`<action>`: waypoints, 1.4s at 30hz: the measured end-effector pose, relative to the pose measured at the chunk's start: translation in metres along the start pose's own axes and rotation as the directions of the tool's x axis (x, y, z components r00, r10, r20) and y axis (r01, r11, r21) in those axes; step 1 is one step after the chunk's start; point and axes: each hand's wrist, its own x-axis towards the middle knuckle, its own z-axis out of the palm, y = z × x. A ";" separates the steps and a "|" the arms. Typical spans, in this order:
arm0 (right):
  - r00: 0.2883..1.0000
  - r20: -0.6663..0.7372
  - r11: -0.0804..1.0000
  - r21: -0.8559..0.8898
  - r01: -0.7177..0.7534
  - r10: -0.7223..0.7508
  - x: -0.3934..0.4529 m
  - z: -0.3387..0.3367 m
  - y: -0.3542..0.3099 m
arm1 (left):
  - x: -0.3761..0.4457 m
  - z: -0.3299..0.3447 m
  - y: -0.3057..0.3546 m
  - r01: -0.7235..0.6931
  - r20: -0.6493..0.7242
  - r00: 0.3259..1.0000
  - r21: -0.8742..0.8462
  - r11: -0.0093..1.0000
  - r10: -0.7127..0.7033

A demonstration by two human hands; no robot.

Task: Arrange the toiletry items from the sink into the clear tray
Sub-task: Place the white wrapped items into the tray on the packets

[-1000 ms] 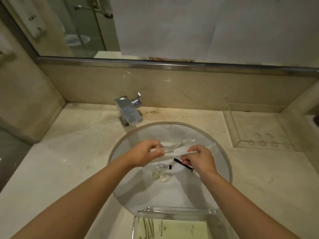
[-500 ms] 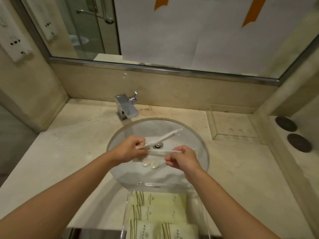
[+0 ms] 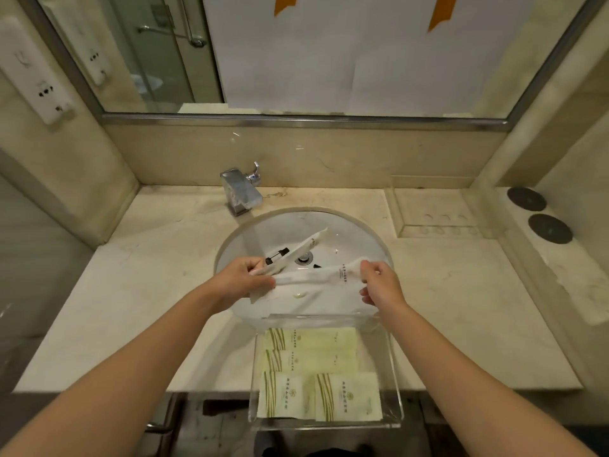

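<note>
- Counter (image 3: 138, 291): pale marble, carrying a round sink (image 3: 359, 235) with a chrome faucet (image 3: 242, 191) behind it.
- Clear tray (image 3: 393, 384): at the counter's near edge, just in front of the sink; four pale green packets (image 3: 313, 341) lie flat inside.
- Left hand (image 3: 242, 280): fingers curled, pinching the ends of two long white sachets (image 3: 316, 278) above the basin.
- Right hand (image 3: 379, 282): fingers pinching the other end of the nearer sachet, held level over the sink.
- Small items remain in the basin; too small to identify.
</note>
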 end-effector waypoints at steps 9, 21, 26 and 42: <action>0.980 0.196 0.995 -0.074 0.062 -0.046 -0.017 -0.016 0.038 | -0.018 0.015 -0.028 0.071 0.040 0.996 0.079 0.994 -0.074; 0.982 0.165 0.958 -0.283 -0.042 0.092 -0.016 -0.013 0.079 | -0.035 0.022 -0.046 0.068 -0.050 0.997 0.098 0.993 -0.063; 0.995 0.100 0.915 -0.398 0.063 -0.025 -0.018 -0.007 0.078 | -0.038 0.022 -0.048 0.093 -0.067 0.993 -0.080 0.992 -0.098; 0.912 0.312 0.202 -0.907 0.370 -0.267 -0.040 -0.019 0.073 | -0.043 0.037 -0.060 0.307 0.038 0.950 -0.278 0.910 -0.309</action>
